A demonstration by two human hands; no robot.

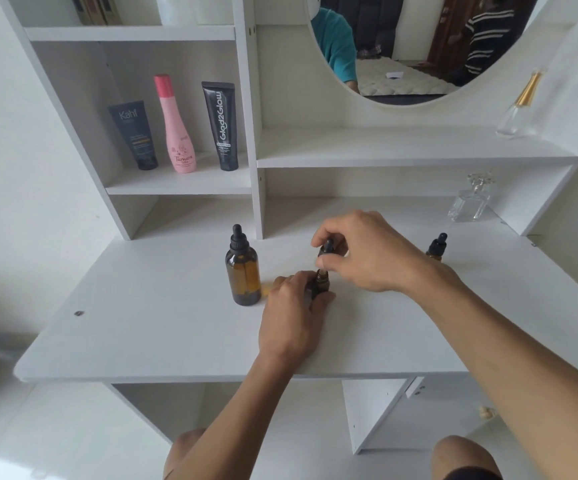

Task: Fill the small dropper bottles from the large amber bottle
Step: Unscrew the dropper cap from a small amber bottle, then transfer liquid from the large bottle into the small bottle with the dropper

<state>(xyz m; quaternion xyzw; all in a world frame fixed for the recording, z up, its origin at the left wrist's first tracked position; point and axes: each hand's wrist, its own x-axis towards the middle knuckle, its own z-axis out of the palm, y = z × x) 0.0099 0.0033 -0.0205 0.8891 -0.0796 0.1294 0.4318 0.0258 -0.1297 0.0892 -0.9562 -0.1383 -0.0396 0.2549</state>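
Note:
The large amber bottle point(243, 271) stands upright on the white table point(162, 327), its black dropper cap on. Just to its right, my left hand point(294, 317) grips a small dropper bottle point(321, 282) that rests on the table with its threaded neck bare. My right hand point(363, 251) holds that bottle's black dropper cap point(327, 247) a little above the neck. A second small dropper bottle point(436, 247), capped, stands farther right, partly hidden behind my right forearm.
A clear glass perfume bottle point(471, 199) stands at the back right of the table. Another with a gold cap point(519, 105) is on the shelf above. Three cosmetic containers point(180, 126) stand in the left cubby. A round mirror point(419, 46) hangs behind.

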